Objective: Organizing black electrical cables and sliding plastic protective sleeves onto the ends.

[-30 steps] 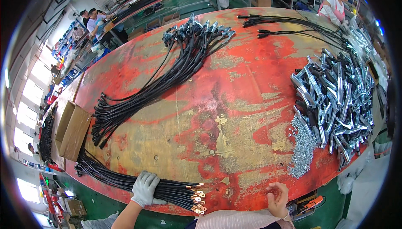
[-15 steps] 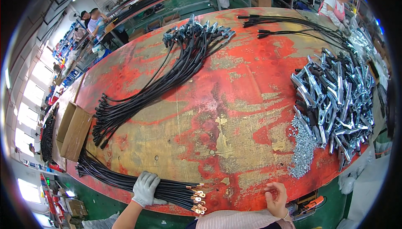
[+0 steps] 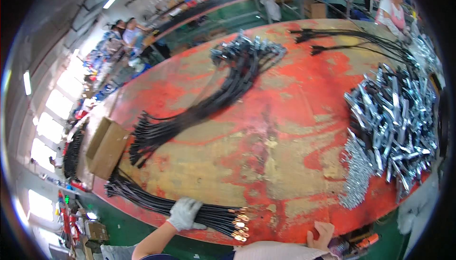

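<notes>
Along the near edge of the table lies a bundle of black cables, its right ends fitted with copper lugs. My left hand, in a white glove, is closed over the bundle a short way left of the lugs. My bare right hand is at the table's near edge, right of the lugs. Its fingers are loosely bent and apart, and I see nothing in them. Farther up the table, a second bundle of black cables ends in metal clamps.
At right, a heap of silvery clamps lies beside a pile of small metal parts. An open cardboard box stands at left. More black cables lie at the far right, near a person.
My view has turned, so the scene sits farther right and looks blurred. My left hand stays on the cable bundle; my right hand remains near the table edge.
</notes>
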`<state>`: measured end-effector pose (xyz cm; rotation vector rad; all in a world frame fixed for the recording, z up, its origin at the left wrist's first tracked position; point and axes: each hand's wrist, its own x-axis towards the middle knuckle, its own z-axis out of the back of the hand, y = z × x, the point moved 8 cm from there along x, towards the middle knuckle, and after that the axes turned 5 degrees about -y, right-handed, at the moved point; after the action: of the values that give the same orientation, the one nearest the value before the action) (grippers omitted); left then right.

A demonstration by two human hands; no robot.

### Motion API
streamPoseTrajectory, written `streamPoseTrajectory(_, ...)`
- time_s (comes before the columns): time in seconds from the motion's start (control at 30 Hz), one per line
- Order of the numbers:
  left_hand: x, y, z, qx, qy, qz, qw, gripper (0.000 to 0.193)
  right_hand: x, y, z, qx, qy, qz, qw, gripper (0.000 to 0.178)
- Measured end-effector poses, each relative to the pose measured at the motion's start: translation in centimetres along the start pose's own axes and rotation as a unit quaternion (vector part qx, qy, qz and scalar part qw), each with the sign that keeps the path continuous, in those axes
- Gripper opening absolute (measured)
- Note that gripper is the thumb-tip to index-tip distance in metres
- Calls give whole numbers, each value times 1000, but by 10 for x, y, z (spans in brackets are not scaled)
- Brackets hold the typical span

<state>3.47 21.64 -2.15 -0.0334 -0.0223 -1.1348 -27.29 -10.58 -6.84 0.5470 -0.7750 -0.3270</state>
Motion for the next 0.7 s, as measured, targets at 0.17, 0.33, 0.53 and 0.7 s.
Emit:
streamPoseTrajectory(0.17,10,-5,3,2,3,13,1000,91,8,8,3,-40,-38,30,998,36)
streamPoseTrajectory(0.33,21,-14,2,-7,-52,27,998,88,9,10,-2,-52,-18,41,998,32)
streamPoseTrajectory(0.53,64,-43,6,-5,-71,42,997,82,7,15,0,-65,-33,19,997,30)
streamPoseTrajectory(0.7,111,-72,9,-12,-44,69,997,82,10,15,3,-39,-12,49,998,25)
